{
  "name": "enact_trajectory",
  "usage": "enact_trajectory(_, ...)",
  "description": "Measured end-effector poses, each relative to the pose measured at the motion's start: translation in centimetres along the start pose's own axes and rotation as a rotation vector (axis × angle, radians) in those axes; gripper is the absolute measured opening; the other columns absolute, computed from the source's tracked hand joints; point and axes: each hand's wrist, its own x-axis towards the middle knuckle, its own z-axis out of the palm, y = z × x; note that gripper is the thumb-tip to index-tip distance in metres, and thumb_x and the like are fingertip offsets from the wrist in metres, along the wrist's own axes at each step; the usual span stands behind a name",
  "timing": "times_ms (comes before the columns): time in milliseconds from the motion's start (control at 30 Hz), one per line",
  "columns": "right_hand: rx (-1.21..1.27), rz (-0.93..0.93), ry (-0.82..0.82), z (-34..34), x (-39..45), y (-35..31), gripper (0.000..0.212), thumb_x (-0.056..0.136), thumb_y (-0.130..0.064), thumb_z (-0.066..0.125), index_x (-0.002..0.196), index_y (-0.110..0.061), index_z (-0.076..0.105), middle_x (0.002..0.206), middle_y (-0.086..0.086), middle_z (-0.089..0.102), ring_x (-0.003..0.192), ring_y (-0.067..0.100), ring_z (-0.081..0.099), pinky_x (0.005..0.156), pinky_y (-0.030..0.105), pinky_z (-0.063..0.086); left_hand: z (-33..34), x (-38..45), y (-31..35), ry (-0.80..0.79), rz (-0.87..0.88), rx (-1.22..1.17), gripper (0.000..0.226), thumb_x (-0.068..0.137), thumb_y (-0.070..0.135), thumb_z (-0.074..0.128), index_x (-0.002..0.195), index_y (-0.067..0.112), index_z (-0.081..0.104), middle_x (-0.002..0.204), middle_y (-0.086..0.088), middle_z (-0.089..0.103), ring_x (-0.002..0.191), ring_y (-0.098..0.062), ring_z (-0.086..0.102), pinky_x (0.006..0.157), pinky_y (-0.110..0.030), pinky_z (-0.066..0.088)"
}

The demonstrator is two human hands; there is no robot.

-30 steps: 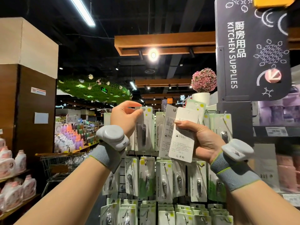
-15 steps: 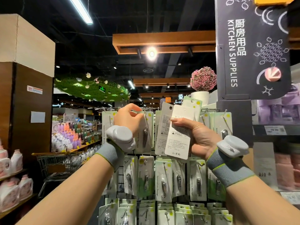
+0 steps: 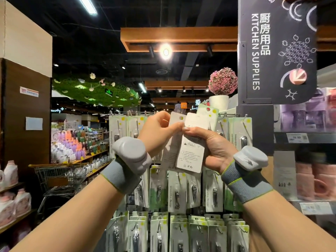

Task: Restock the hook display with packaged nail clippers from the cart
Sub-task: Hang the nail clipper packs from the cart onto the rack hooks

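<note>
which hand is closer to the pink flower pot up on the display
Right. The right hand grips the fanned packs just below and slightly left of the flower pot. The left hand pinches a pack farther left of the pot.

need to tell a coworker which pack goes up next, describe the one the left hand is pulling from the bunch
Under the dark KITCHEN SUPPLIES sign, the right hand grips a fan of packs in front of the hook display. The left hand pinches the leftmost pack. Unlike the hung packs, it shows its plain white back, tilted.
</note>
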Motion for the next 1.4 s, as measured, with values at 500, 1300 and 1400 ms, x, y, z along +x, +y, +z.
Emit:
enact_trajectory(500,-0.166,0.026,0.105,-2.1,-2.8,0.7,0.011,0.080,-0.001,0.062,0.072,-0.005,0.068,0.064,0.006,0.068,0.056,0.015,0.063,0.060,0.025,0.055,-0.6,-3.3,-0.5,-0.259,-0.322,-0.436,0.020,0.083,0.031,0.058,0.088,0.012,0.055,0.077,-0.001,0.050,0.062,-0.010,0.046,0.058,-0.023,0.042)
enact_trajectory(1300,-0.161,0.024,0.101,-2.8,-4.4,0.5,0.024,0.081,0.006,0.059,0.062,-0.001,0.072,0.064,0.011,0.068,0.053,0.018,0.062,0.053,0.025,0.055,-0.5,-5.3,-1.7,-0.220,-0.246,-0.168,0.017,0.078,-0.003,0.068,0.095,0.000,0.069,0.080,-0.015,0.067,0.061,-0.013,0.065,0.047,-0.019,0.050)
enact_trajectory(1400,-0.161,0.021,0.102,-2.8,-4.3,0.5,0.018,0.078,0.006,0.061,0.065,-0.001,0.072,0.066,0.012,0.068,0.053,0.020,0.063,0.052,0.026,0.056,-0.5,-5.2,-1.7,-0.203,-0.247,-0.190,0.017,0.078,-0.004,0.068,0.095,-0.002,0.069,0.073,-0.012,0.065,0.056,-0.011,0.064,0.046,-0.019,0.048)
